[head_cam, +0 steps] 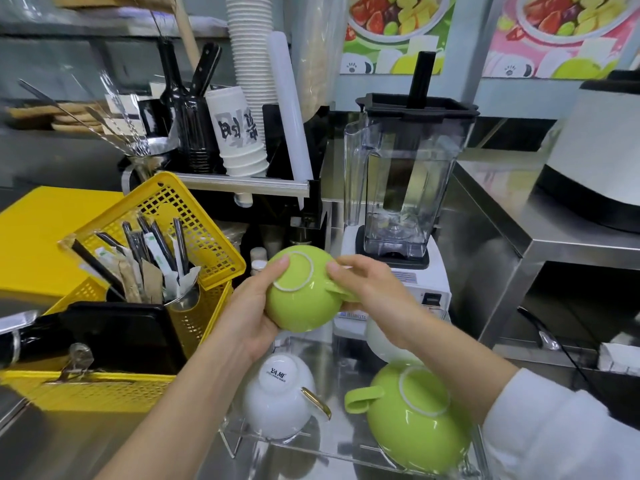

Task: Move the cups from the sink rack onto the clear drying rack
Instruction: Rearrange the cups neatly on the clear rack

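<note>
Holding green cup (304, 292) upside down, both hands on it above clear drying rack (349, 441). Left hand (249, 313) grips cup body, thumb on base ring; right hand (367, 289) clasps handle side. On rack below: white cup (277, 396) inverted at left, second green cup (415, 414) inverted at right. Yellow basket (114, 386) beside rack, on steel table (86, 445).

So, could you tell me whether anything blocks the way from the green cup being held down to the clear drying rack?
Nothing visible does. Both hands, left and right, hold the green cup above the clear drying rack, over a free gap behind the white cup and the second green cup.
</note>
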Tool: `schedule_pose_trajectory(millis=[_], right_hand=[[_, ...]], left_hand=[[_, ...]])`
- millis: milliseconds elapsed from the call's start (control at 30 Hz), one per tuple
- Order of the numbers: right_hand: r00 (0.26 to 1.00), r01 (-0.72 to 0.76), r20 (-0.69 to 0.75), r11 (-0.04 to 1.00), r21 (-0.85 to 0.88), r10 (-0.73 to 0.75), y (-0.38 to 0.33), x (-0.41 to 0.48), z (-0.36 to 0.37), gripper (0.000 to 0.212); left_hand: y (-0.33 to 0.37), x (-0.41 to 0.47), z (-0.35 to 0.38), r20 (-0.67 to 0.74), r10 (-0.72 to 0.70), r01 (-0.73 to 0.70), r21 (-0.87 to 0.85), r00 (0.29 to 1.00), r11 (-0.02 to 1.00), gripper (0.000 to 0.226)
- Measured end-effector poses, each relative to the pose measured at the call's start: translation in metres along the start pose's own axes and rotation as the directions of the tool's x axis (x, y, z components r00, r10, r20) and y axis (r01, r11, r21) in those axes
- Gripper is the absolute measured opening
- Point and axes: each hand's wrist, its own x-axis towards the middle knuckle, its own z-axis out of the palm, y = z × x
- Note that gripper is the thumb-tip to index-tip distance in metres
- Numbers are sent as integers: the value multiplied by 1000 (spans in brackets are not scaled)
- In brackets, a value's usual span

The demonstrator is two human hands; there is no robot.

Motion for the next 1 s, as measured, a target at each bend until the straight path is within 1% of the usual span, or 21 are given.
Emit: schedule_pose_trajectory(millis=[67, 100, 133, 200, 267, 300, 333, 367, 400, 433, 467, 500, 533, 567, 700, 767, 867, 900, 1000], right_hand=[[994, 102, 48, 979, -177, -95, 5, -3, 2, 46], [988, 147, 77, 948, -283, -130, 8, -4, 2, 51], [985, 168, 91, 908, -384, -144, 11, -4, 1, 52], [987, 160, 60, 836, -524, -151, 13, -1, 0, 42], [987, 154, 50, 791, -592, -155, 16, 1, -1, 27], [987, 157, 70, 759, -632, -146, 18, 2, -1, 22], [986, 164, 99, 714, -680, -133, 20, 3, -1, 19], [985, 172, 127, 670, -723, -116, 22, 4, -1, 18], [984, 175, 146, 635, -752, -98, 25, 4, -1, 17], [984, 175, 158, 618, -766, -83, 27, 5, -2, 17], [984, 176, 163, 614, -769, -77, 29, 6, -2, 16], [983, 176, 165, 617, -767, -76, 30, 6, -2, 15], [983, 178, 168, 619, -765, -74, 31, 7, -2, 15], [982, 180, 172, 618, -765, -72, 32, 7, -2, 15], [980, 184, 189, 590, -786, -55, 33, 11, -2, 15], [980, 184, 191, 574, -797, -49, 33, 13, -2, 15], [975, 214, 217, 474, -854, -48, 38, 16, 0, 10], [973, 225, 226, 446, -866, -52, 40, 16, 1, 10], [970, 239, 239, 409, -881, -52, 44, 18, 2, 11]], left_hand=[[-1, 2, -2, -49, -2, 2, -2, 999, 1000, 27], [-1, 3, -3, -66, -2, 2, 3, 998, 1000, 25], [-1, 3, -4, -88, 7, -5, 25, 996, 1000, 23], [-3, 5, -6, -158, 47, -33, 93, 986, 995, 29], [-4, 6, -11, -212, 69, -40, 140, 975, 989, 44], [-4, 6, -12, -200, 74, -39, 176, 977, 984, 49], [-3, 4, -14, -162, 79, -40, 231, 984, 972, 54], [-4, 3, -16, -114, 74, -38, 292, 991, 956, 64], [-5, 2, -18, -65, 62, -36, 349, 996, 937, 80], [-6, 1, -20, -30, 58, -40, 417, 998, 908, 96], [-7, 0, -22, -18, 72, -52, 510, 997, 858, 108], [-8, 0, -24, -32, 103, -61, 622, 994, 781, 112], [-8, 0, -25, -52, 141, -63, 714, 989, 698, 109], [-7, 1, -27, -60, 168, -63, 766, 984, 639, 105], [-8, 5, -28, -37, 153, -50, 849, 988, 527, 92], [-10, 5, -29, -39, 188, -54, 883, 981, 467, 82], [-10, 9, -30, 5, 241, -115, 889, 970, 443, 58], [-9, 10, -30, 20, 247, -131, 887, 969, 443, 57], [-8, 13, -31, 25, 250, -139, 882, 968, 451, 73]])
